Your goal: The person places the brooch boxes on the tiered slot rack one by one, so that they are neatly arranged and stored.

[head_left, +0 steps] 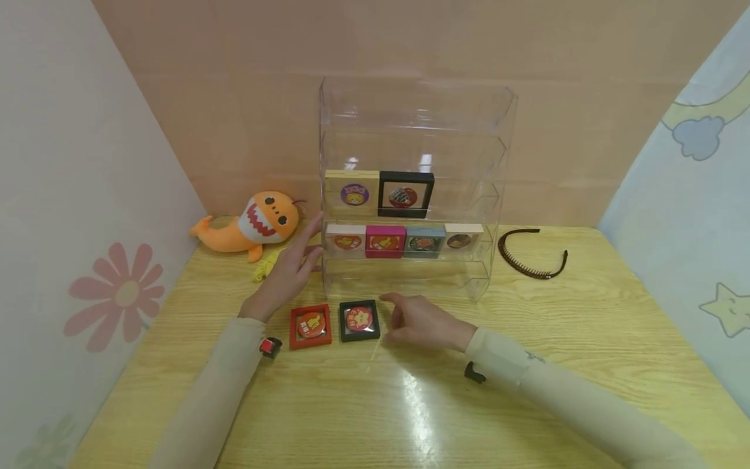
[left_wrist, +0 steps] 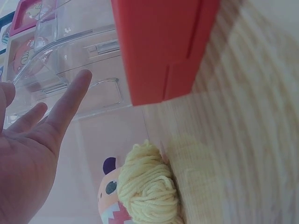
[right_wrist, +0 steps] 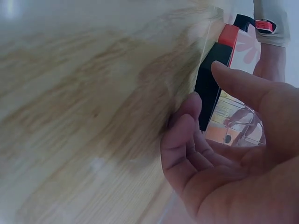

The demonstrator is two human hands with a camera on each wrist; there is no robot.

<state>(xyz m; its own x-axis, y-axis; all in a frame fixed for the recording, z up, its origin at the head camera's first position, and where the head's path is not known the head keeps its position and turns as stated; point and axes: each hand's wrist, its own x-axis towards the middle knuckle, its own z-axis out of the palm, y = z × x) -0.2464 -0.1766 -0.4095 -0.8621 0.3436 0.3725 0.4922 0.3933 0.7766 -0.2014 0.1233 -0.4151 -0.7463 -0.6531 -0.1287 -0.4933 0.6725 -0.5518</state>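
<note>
My left hand [head_left: 288, 272] lies along the left side of a clear acrylic display rack [head_left: 410, 114], fingers extended and fingertips right at its side panel. In the left wrist view its fingers overlap the rack's clear end. On the table before the rack lie a red-framed square case [head_left: 295, 333] with a thumbs-up badge and a black-framed square case [head_left: 359, 320] with a star badge. My right hand [head_left: 426, 324] is just right of the black case, thumb and index finger spread near its right edge. In the right wrist view, one fingertip overlaps the black case [right_wrist: 211, 84]; the other fingers bend loosely.
Two framed cases, one cream [head_left: 352, 193] and one black [head_left: 405, 195], stand on a middle shelf. Several smaller cases, including a pink one [head_left: 385, 241], fill the shelf below. An orange plush shark [head_left: 225, 233] and yellow yarn [head_left: 266, 266] lie left, a brown headband [head_left: 527, 271] right.
</note>
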